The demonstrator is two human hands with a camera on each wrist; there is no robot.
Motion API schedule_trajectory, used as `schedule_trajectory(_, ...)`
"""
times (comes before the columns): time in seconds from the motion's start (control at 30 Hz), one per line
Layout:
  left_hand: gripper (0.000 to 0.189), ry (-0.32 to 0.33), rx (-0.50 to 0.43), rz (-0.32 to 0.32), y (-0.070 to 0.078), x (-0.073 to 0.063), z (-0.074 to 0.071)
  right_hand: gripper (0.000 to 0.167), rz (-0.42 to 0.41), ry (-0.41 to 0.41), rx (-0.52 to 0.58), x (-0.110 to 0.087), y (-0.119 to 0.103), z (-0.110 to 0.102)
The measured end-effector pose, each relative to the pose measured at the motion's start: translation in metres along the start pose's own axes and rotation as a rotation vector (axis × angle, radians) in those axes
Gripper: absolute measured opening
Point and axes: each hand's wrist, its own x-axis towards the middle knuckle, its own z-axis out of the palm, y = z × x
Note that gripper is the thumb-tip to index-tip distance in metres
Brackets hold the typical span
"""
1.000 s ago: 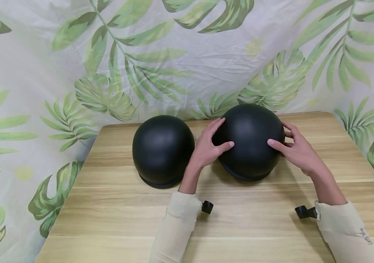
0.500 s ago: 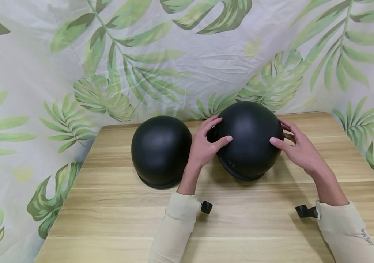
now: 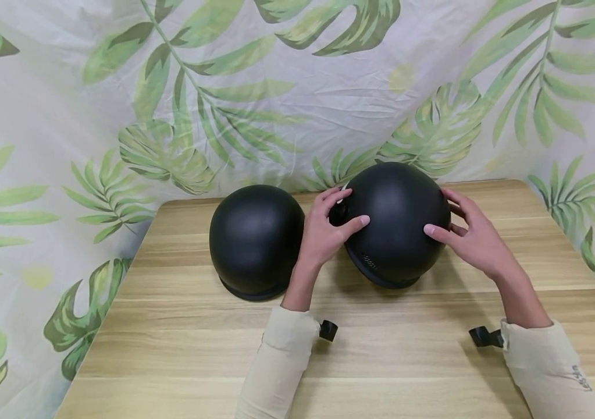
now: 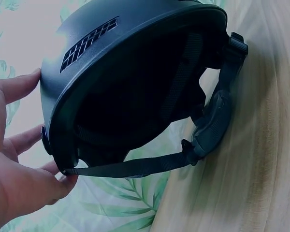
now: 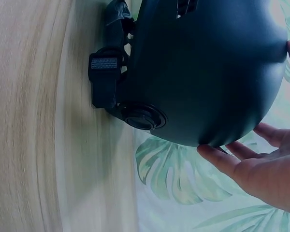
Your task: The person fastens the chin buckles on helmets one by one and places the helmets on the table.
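A matt black helmet [image 3: 396, 224] is held between my two hands on the right half of the table, tilted, its rim close over the wood. My left hand [image 3: 323, 230] grips its left side, thumb on the shell and fingers further back near the rim. On the opposite side, my right hand [image 3: 472, 233] holds the shell with spread fingers and thumb. The left wrist view looks into the dark hollow, past a slotted vent [image 4: 89, 43] and a hanging chin strap [image 4: 130, 166]. A round fitting [image 5: 142, 117] shows low on the shell in the right wrist view.
A second black helmet [image 3: 256, 238] sits dome up on the wooden table [image 3: 182, 349], just left of my left forearm. Behind the table hangs a leaf-patterned cloth [image 3: 297, 116]. Small black devices [image 3: 328, 330] stick out at both cuffs.
The held helmet has turned slightly between my hands, bringing a vent into view at its lower left. It has shifted a little left. The other helmet stays put.
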Motion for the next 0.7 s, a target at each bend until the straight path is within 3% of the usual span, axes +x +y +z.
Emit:
schedule_trajectory(0.2, 0.064, -0.002, 0.026, -0.031, 0.0033, -0.0009, 0.0006, 0.094, 0.026, 0.001, -0.025, 0.0009, 0.0022, -0.0023)
schedule_trajectory(0.4, 0.063, 0.017, 0.027, -0.019, 0.0031, -0.0025, -0.0002, 0.093, 0.027, -0.006, -0.035, -0.0001, -0.0001, -0.0023)
schedule_trajectory(0.53, 0.061, 0.061, -0.024, 0.005, 0.0019, -0.0025, 0.0027, 0.092, 0.044, -0.008, -0.033, -0.0028, -0.0014, -0.0024)
schedule_trajectory(0.7, 0.058, 0.144, -0.121, 0.044, 0.0045, -0.0009, 0.0043, 0.091, 0.009, -0.006, 0.001, -0.0035, -0.0048, -0.0017)
